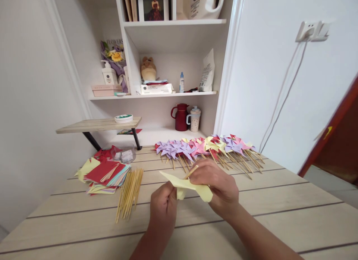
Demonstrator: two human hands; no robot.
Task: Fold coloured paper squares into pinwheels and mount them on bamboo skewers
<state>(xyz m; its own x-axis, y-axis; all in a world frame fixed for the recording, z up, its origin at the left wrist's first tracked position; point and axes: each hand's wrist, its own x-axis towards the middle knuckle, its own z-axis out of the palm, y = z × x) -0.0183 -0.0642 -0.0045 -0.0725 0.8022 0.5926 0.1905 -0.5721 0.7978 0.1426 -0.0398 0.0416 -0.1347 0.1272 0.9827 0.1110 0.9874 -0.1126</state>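
Both hands are together over the middle of the table around a pale yellow paper pinwheel. My left hand is closed, its thumb and fingers pinching the pinwheel's left underside. My right hand is curled over the pinwheel's right part, fingers closed. A thin wooden stick pokes out beside the right fingertips; its other end is hidden behind the paper. To the left lies a bundle of wooden sticks, and beyond it a stack of coloured paper squares.
Several pinwheels on sticks lie in a row along the table's back. A small raised wooden shelf stands at back left, near a clear plastic box. Behind, a red jug and a cup stand in the white shelving.
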